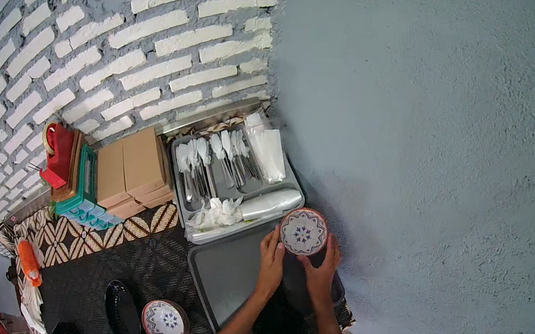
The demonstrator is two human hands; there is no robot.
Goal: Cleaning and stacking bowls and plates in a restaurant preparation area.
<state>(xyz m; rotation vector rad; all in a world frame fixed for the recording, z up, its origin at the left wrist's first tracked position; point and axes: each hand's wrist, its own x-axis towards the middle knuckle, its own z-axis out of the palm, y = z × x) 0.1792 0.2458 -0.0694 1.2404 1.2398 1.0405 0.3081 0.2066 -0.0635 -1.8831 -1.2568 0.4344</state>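
Note:
Between my two hands is a round patterned bowl (304, 232), white inside with blue motifs and an orange-red rim. My left hand (271, 262) grips its left side, and my right hand (321, 271) wraps round its right side. Whether more bowls are stacked under it is hidden. Below lies a dark grey tray (227, 280), its right part covered by my forearms. A similar patterned bowl (165, 322) sits on the dark woven mat to the left, beside a black oval dish (123, 315).
Beyond the tray stands a cutlery tray (182, 173) with wrapped utensils and a plastic-wrapped roll (271, 205). Cardboard boxes (131, 168), a teal crate (86, 187) and a red tape dispenser (57, 155) line the brick wall. At right rises a grey wall (436, 182). An orange bottle (29, 261) lies far left.

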